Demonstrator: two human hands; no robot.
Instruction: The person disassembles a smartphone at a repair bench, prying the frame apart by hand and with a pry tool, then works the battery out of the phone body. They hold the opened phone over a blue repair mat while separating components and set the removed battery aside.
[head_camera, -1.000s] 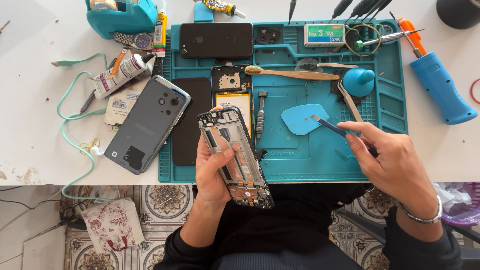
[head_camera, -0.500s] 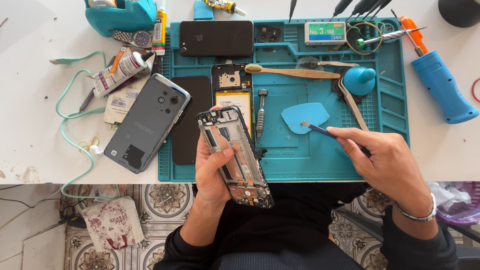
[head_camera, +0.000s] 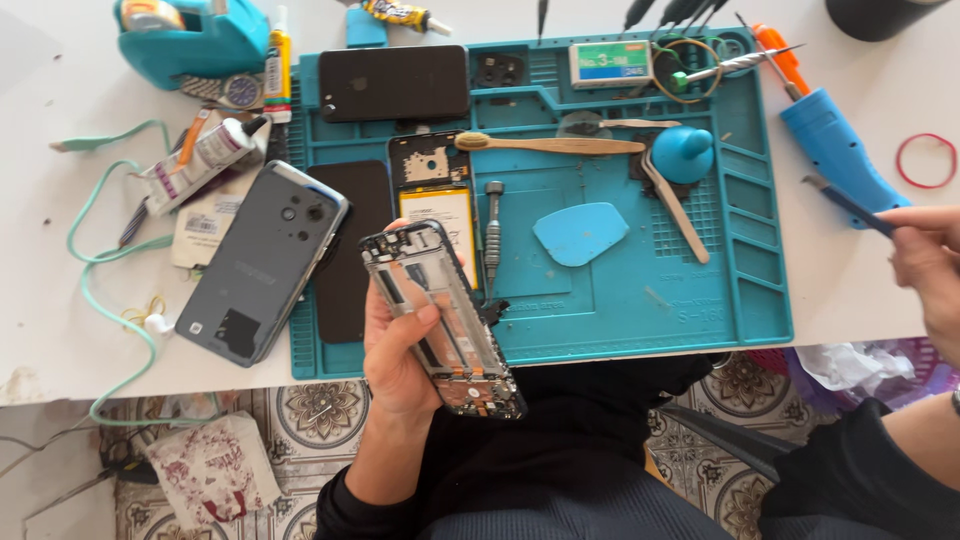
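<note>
Both hands grip: left (head_camera: 400, 350) frame (head_camera: 440, 315), right (head_camera: 930, 265) spudger (head_camera: 850, 203).

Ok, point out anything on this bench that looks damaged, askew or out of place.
Nothing is spilled. The grey back cover lies askew, half off the blue mat, with a torn dark patch near its lower end. The phone frame in the left hand is stripped bare. The right hand holds a thin blue tool off the mat.

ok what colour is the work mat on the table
Teal blue work mat, clearest in the head view.
</note>
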